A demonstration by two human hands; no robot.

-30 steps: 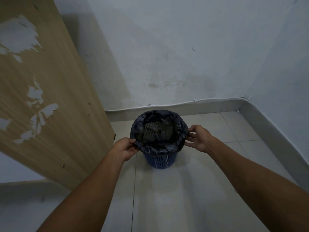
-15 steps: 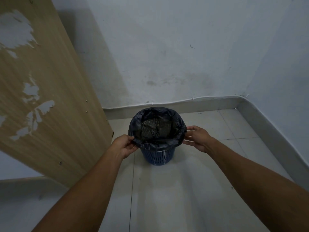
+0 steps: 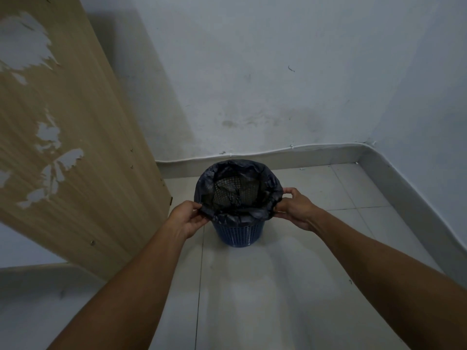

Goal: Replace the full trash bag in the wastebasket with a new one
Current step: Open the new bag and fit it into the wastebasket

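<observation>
Blue mesh wastebasket (image 3: 238, 231) stands on the tiled floor (image 3: 278, 286) near the wall corner; black trash bag (image 3: 271, 192) is folded over its rim. Left hand (image 3: 188, 217) pinches the bag's left edge; right hand (image 3: 294, 207) — fingers curled — grips the right edge.

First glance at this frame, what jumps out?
A blue wastebasket stands on the tiled floor near the wall, lined with a dark trash bag folded over its rim. The left hand and right hand grip the bag's edge on opposite sides. A wooden panel with peeled patches fills the left.
</observation>
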